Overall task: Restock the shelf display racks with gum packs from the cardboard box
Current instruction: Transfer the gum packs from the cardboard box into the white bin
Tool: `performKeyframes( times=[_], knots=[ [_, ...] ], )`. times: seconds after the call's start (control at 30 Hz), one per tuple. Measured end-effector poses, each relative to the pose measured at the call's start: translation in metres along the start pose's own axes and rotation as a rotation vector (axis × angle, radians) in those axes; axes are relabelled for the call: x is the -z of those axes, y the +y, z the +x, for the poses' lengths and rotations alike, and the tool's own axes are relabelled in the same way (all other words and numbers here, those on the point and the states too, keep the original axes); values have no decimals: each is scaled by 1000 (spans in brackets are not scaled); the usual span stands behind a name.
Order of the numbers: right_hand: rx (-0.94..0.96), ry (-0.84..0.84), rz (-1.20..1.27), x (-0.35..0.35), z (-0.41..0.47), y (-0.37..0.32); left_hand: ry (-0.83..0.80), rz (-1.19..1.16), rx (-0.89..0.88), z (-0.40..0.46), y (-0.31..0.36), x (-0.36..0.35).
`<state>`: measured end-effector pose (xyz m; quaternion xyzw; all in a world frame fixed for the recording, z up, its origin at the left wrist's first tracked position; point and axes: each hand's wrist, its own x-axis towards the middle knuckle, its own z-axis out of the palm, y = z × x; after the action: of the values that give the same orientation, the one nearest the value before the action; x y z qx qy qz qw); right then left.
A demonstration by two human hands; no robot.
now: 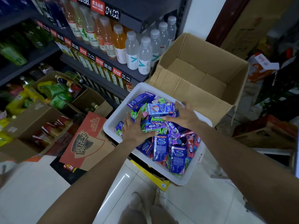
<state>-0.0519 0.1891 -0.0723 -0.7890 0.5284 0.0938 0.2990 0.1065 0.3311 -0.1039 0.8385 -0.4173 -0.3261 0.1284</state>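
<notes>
Shelf price tags (112, 13) read "04.00", "88.88" and "05.00". A green gum pack (159, 118) reads "DOUBLEMINT". A bottle (77, 30) label reads "C100".

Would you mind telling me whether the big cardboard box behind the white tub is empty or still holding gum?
Empty as far as shown: the cardboard box is open, its visible floor bare; the gum packs fill the white tub.

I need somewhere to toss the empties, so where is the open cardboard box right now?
The open cardboard box sits right of centre in the head view, directly behind the white bin of gum packs, right of the drinks shelf.
</notes>
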Motion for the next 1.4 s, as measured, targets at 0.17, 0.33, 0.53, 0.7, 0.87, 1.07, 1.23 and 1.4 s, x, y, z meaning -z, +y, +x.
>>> performKeyframes(
  times=[0.17, 0.33, 0.53, 0.7, 0.87, 1.07, 1.23, 1.4],
  knots=[
    [25, 71, -21, 2, 7, 7, -30, -29, 8, 4, -1, 0],
    [34, 141, -41, -6, 0, 7, -35, -19, 20, 1, 1, 2],
    [-1, 93, -7, 0, 2, 6, -35, -33, 100, 4, 12, -2],
    [13, 120, -18, 1, 6, 8, -7, -75, 98, 9, 12, -7],
    [19, 103, -56, 2, 6, 8, -3, -66, 105, 10, 13, -5],
    [180, 84, -50, -2, 13, 4, 45, -44, 141, 3, 27, -6],
    [385, -96, -3, 1, 30, 10, 156, -180, 177, 1, 27, -12],
    [428, -149, -64, 4, 39, 15, 573, -353, 391, -14, 46, -30]
  ],
)
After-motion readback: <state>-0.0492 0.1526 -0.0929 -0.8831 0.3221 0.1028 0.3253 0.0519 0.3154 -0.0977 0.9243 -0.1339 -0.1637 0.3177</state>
